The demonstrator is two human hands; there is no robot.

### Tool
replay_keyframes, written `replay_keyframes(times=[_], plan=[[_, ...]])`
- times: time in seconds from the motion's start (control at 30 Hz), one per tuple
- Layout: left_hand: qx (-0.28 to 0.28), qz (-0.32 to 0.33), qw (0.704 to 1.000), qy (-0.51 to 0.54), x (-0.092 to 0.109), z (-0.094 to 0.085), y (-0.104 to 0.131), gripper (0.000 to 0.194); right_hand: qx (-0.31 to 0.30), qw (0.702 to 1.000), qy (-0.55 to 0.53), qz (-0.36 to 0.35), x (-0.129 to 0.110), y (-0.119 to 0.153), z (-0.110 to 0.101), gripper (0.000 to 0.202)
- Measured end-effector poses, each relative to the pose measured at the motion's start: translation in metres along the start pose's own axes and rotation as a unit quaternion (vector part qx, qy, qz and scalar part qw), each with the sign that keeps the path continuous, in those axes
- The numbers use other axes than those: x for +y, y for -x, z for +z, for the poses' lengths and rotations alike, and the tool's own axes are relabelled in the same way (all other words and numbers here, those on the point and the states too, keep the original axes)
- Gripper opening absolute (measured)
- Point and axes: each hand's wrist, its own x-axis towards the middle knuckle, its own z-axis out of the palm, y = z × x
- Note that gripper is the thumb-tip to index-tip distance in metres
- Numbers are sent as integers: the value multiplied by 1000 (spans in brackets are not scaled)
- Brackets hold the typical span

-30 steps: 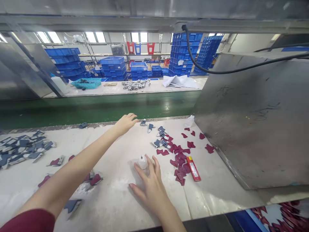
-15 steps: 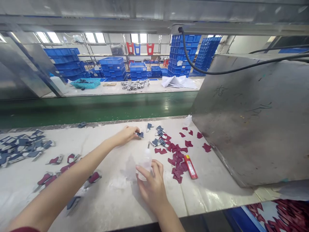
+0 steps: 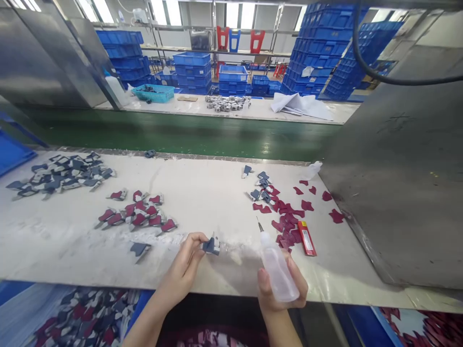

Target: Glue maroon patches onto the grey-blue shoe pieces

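1. Left hand (image 3: 184, 265): the thumb and fingers are pinched narrow on the left end of a dark blue part (image 3: 211, 246). The part projects to the right of the fingertips, its pale side facing the right hand. Its long axis is too small to tell.
2. Right hand (image 3: 284, 284): the fingers are wrapped around the body of a translucent bottle (image 3: 278, 272).
3. Bottle orientation: the long axis runs obliquely. The base lies toward the wearer and to the right; the needle (image 3: 259, 224) points away from the wearer and to the left, beyond the right fingers.
4. Beyond the right fingers: maroon pieces (image 3: 288, 218) lie loosely heaped, with a red box (image 3: 307, 241) just beside them on the right.
5. Left of the left fingers: a single blue-grey part (image 3: 140, 249) lies apart on the white worktop (image 3: 202, 193). Maroon-faced parts (image 3: 139, 219) are grouped farther beyond.
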Motion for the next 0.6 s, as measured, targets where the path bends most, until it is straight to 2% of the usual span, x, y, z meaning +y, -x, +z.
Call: replay_keyframes(times=[0.13, 0.27, 0.43, 0.6], plan=[[30, 28, 990, -137, -7, 15, 2, 19, 37, 999, -1, -29, -18, -18, -1, 38], [34, 57, 972, -225, -3, 32, -14, 21, -8, 1000, -18, 3, -24, -30, 3, 39], [33, 64, 966, -250, 2, 41, -30, 22, -85, 994, 35, 50, -19, -34, 1, 27], [23, 79, 964, -251, 4, 38, -34, 22, -97, 993, 36, 48, -23, -38, 2, 21]])
